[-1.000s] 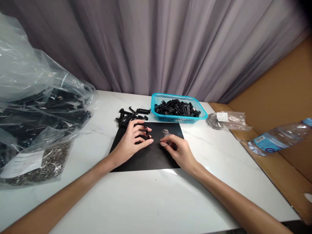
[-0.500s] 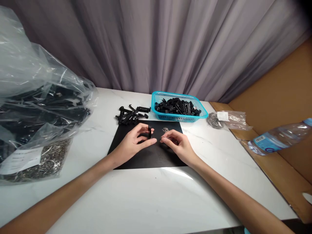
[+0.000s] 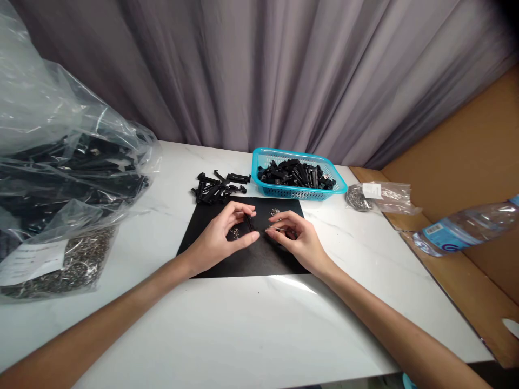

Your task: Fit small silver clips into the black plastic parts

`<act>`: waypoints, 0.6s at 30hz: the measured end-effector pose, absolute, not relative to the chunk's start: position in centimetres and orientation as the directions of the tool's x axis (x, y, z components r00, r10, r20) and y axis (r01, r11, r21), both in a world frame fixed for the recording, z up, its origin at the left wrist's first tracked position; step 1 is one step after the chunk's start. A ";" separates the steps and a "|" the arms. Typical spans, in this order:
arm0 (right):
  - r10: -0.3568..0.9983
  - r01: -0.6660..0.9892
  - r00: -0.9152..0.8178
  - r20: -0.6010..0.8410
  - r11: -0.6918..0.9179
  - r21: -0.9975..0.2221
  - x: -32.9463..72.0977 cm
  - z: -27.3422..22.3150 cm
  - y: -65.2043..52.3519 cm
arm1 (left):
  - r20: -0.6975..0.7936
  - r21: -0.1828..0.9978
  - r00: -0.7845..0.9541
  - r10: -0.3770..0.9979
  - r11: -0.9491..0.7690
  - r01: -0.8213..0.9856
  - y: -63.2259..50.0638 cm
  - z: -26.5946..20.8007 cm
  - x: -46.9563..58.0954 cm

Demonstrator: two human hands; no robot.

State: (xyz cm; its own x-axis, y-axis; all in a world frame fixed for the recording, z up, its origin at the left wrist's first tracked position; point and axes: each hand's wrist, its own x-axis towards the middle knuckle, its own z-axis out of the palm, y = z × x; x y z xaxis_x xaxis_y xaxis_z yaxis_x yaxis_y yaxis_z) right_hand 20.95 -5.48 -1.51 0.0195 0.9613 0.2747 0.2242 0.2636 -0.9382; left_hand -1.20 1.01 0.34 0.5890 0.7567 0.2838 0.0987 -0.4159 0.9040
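Note:
Over the black mat (image 3: 251, 265), my left hand (image 3: 227, 227) holds a small black plastic part (image 3: 248, 221) between thumb and fingers, its length tilted. Facing it, my right hand (image 3: 294, 232) pinches a thin, shiny metal piece (image 3: 277, 227), too small to make out fully. The two hands are a short gap apart. Behind the right fingers lies a little heap of small metal pieces (image 3: 275, 212). A second small cluster of metal pieces (image 3: 234, 233) shows beneath the left hand.
Loose black plastic parts (image 3: 214, 186) lie behind the mat. A blue basket (image 3: 302, 194) of similar parts stands at the back. Large plastic bags (image 3: 81, 119) are on the left, with a bag of metal pieces (image 3: 87, 259). Rightward are a small bag (image 3: 389, 197) and a bottle (image 3: 466, 229).
The black part in my left hand has turned from upright to tilted. The metal piece in my right fingers shows more plainly. Both hands stay nearly in place; the view has shifted slightly.

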 end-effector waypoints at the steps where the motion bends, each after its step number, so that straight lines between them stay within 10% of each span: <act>1: 0.961 0.233 0.020 0.276 0.264 -0.936 20.9 -1.6 -5.5 | 0.310 0.880 0.592 0.744 -0.460 0.117 1.0 0.2 -1.2; 18: 0.907 0.324 -0.112 0.406 0.420 -0.848 20.3 -0.2 -6.9 | 0.572 0.454 0.635 0.519 -0.845 0.282 0.8 0.7 -1.5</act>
